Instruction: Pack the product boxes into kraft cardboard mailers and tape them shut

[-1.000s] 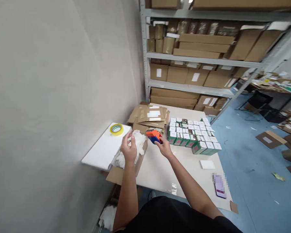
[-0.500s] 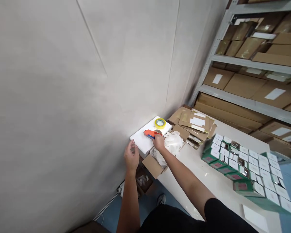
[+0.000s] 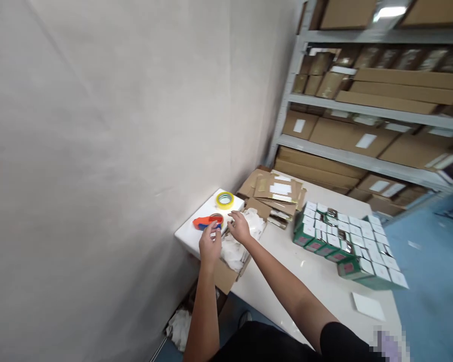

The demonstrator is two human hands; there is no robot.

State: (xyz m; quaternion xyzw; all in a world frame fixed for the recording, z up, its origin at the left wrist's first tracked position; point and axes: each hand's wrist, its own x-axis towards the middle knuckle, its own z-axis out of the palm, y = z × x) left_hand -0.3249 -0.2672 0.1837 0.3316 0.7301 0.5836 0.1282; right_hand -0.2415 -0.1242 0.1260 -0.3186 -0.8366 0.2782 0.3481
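Observation:
An orange and blue tape dispenser (image 3: 201,221) is over a white foam block (image 3: 191,236) beside the wall. My left hand (image 3: 210,245) has its fingers curled at the dispenser's near, blue side and appears to grip it; part of that side is hidden. Just to the right, my right hand (image 3: 239,228) is held with bent, parted fingers and nothing in them. A yellow roll of tape (image 3: 225,193) lies on the far end of the foam. Below my right hand, crumpled white wrapping (image 3: 234,254) fills an open cardboard box (image 3: 225,277).
Flattened cardboard (image 3: 262,187) is stacked on the white table (image 3: 275,271). Several green and white boxes (image 3: 347,236) stand in rows to the right, near a white flat piece (image 3: 368,305). Shelves (image 3: 362,103) of cartons rise behind; a wall (image 3: 117,151) borders the left.
My right hand has let go of the tape dispenser and drawn back to its right. My left hand has moved from the foam's edge to the dispenser. The view has turned right.

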